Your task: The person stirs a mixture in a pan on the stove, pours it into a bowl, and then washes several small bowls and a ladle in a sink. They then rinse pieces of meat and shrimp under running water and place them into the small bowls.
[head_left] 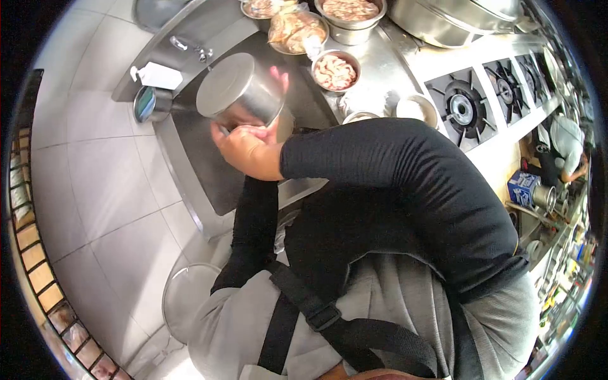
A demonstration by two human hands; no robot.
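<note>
A metal pot (pixel 237 92) is held tilted over the sink (pixel 206 171), its round base facing up and left. My right hand (pixel 250 152) is closed on the pot's lower side, near the rim. Behind the pot's right side, reddish fingers of my left hand (pixel 280 77) show against it; the rest of that hand is hidden. The pot's inside is out of sight. A faucet (pixel 201 53) is on the wall side of the sink.
Bowls of raw meat (pixel 335 71) and a bagged item (pixel 296 30) stand beside the sink. Gas burners (pixel 462 109) and a large steel pot (pixel 443 22) are at the right. A small pot (pixel 152 104) hangs at the left. Another person (pixel 565 142) is at far right.
</note>
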